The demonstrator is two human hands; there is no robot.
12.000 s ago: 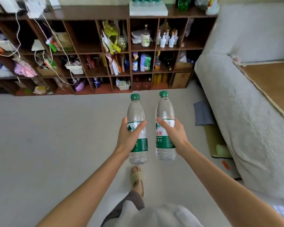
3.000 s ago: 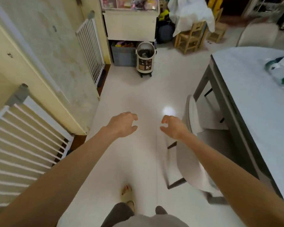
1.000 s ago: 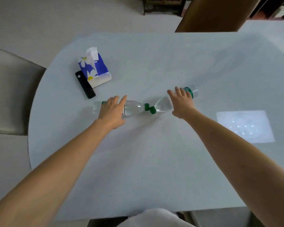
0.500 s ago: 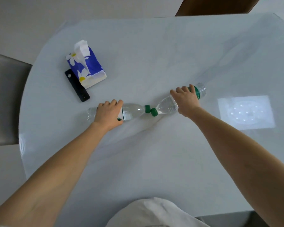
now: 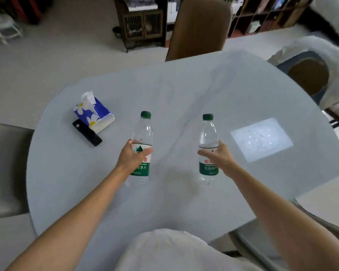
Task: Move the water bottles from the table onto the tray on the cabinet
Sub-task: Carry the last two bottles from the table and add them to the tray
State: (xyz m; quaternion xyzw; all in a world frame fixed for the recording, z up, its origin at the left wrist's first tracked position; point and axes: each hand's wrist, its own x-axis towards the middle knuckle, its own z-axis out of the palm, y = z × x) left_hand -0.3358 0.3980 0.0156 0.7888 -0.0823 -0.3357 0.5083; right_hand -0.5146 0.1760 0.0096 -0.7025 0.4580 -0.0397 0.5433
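Left hand (image 5: 132, 157) fingers are wrapped round the label band of the left bottle (image 5: 141, 147), thumb across the front; right hand (image 5: 219, 156) fingers are clamped the same way on the right bottle (image 5: 208, 148), thumb on the near side, the other fingers hidden behind it. Both bottles are upright, green caps on and pointing up, well apart from each other and held above the surface (image 5: 184, 202); cannot tell for sure whether the bases are fully clear of it, though they look lifted. Both look full of clear water, so heavy for a one-hand mid-body grip. Left of the left hand, a blue flowered tissue pack (image 5: 93, 114) lies on the surface with a black remote (image 5: 87, 133) just beside it, apparently touching its near edge. A brown chair (image 5: 199, 26) stands at the far edge, a white-draped chair (image 5: 311, 71) at the far right, and shelving shows behind. The tray and cabinet are not in view, so the whole carry is still ahead. Risks, as I judge them: smooth plastic plus a thin label sleeve means a bottle can slide down through the fingers if the grip loosens while walking; squeezing harder dents a thin wall but the cap should hold; turning away from the surface with both arms out, a bottle could clip a chair back; both hands are busy, so nothing is free to catch a slip
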